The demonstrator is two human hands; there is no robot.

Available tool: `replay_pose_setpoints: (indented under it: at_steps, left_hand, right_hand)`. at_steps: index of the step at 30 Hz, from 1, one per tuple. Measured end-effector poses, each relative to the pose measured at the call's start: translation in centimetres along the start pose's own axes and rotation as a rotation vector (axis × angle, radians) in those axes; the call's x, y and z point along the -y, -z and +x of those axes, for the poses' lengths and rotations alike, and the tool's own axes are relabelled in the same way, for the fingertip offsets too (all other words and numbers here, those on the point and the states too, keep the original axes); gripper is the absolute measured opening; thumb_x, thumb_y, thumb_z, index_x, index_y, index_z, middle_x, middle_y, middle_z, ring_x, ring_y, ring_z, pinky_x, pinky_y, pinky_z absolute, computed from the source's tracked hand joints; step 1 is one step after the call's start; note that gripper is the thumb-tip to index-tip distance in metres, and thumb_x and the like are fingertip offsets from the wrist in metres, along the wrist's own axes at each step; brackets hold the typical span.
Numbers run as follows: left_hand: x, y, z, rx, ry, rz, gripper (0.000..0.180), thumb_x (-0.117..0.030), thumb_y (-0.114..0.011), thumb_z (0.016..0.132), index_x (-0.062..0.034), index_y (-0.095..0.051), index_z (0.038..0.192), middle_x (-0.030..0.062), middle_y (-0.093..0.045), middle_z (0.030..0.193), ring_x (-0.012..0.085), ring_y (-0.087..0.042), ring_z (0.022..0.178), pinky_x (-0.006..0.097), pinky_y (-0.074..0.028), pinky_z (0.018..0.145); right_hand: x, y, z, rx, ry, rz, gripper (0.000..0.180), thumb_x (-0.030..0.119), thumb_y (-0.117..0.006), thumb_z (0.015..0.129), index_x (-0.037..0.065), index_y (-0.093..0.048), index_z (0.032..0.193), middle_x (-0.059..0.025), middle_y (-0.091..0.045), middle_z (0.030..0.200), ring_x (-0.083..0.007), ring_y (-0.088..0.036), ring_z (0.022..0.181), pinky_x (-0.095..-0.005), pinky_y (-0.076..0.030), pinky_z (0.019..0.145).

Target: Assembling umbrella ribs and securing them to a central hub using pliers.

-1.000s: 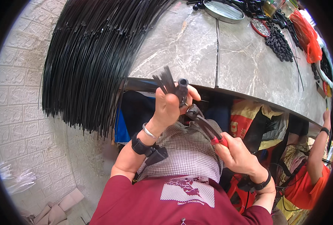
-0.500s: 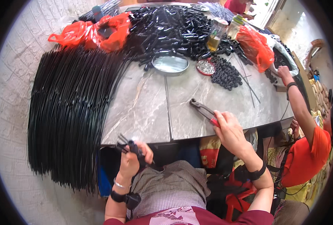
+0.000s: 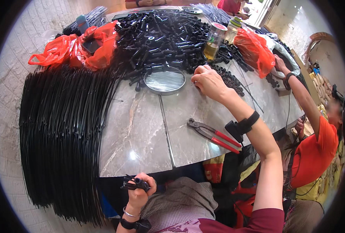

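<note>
My left hand [image 3: 143, 190], low in front of my lap, is closed around a black tubular part [image 3: 135, 183] with several thin black prongs sticking out. My right hand [image 3: 211, 82] reaches out over the table, fingers bent together at the place of a small red dish, which it now hides. Whatever its fingertips hold cannot be made out. Beside that hand on its left stands a round shallow metal dish [image 3: 164, 92] with a shiny surface. A pair of end-cutting pincers [image 3: 215, 136] with red handles lies on the table below my right forearm.
Long black rods [image 3: 63, 136] cover the table's left side. Black tubes [image 3: 160, 39] are heaped at the back, near a jar of yellow liquid [image 3: 211, 48] and small black rings [image 3: 230, 79]. Red plastic bags [image 3: 98, 48] stand left and right. A co-worker in orange [image 3: 314, 151] reaches in at right.
My right hand has laid the pincers on the table and moved forward to the red dish. My left hand still holds the black part, slightly lower in the picture.
</note>
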State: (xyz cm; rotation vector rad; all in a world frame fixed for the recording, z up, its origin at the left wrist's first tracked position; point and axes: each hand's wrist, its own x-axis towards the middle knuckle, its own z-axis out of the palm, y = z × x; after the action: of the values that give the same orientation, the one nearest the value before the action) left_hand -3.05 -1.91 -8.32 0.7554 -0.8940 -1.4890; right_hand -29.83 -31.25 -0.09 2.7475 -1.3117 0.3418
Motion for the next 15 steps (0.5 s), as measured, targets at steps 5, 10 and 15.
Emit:
replay_pose_setpoints:
  at_steps: [5,10,15]
  left_hand:
    - [0.2,0.3,0.1,0.002,0.007,-0.012,0.066,-0.066,-0.058,0.075,-0.0011,-0.050,0.078,0.0019,-0.045,0.053,0.0079,-0.040,0.046,0.023,-0.028,0.042]
    - [0.3,0.2,0.2,0.001,0.019,0.014,0.066,-0.067,-0.058,0.074,-0.0019,-0.049,0.079,0.0015,-0.043,0.052,0.0089,-0.038,0.045,0.024,-0.029,0.042]
    - [0.5,0.4,0.0,-0.013,0.019,0.038,0.066,-0.068,-0.057,0.073,-0.0031,-0.048,0.079,0.0010,-0.040,0.051,0.0098,-0.036,0.043,0.025,-0.029,0.041]
  right_hand:
    - [0.0,-1.5,-0.3,-0.089,-0.008,-0.035,0.011,0.010,-0.063,0.077,0.007,-0.069,0.086,-0.0083,-0.057,0.101,-0.0268,-0.051,0.100,-0.0361,-0.044,0.084]
    - [0.5,-2.7,-0.4,-0.174,0.004,-0.064,0.008,0.010,-0.061,0.075,0.006,-0.068,0.075,-0.0087,-0.057,0.101,-0.0268,-0.051,0.101,-0.0390,-0.042,0.085]
    - [0.5,-2.7,0.0,-0.132,-0.010,-0.017,0.009,0.008,-0.058,0.075,0.005,-0.066,0.078,-0.0094,-0.056,0.104,-0.0265,-0.051,0.102,-0.0382,-0.042,0.085]
